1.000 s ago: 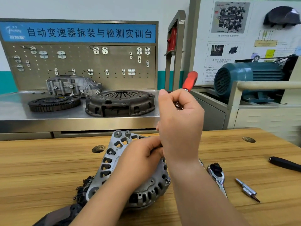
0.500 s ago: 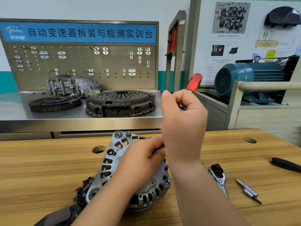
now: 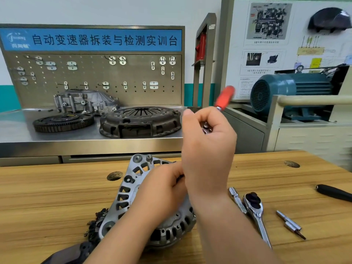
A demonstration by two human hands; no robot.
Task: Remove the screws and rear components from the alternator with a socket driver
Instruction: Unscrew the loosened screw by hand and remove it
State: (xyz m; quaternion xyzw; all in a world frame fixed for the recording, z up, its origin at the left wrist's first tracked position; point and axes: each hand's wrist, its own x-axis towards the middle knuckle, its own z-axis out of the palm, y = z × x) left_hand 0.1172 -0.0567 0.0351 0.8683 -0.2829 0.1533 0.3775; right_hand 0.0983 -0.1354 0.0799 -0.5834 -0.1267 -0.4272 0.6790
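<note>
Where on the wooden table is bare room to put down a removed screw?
Free: the wide stretch of light wooden table left of the silver cast alternator, and the far strip behind the black tool handle. Crowded: right of the alternator, where the chrome ratchet wrench and small steel bits lie.

The wooden bench (image 3: 47, 206) carries the alternator (image 3: 114, 216) near its front edge. To the right lie a chrome ratchet (image 3: 255, 208) touching an extension bar (image 3: 236, 199), two small bits (image 3: 289, 223), and, well apart, a black handle (image 3: 333, 192).
</note>
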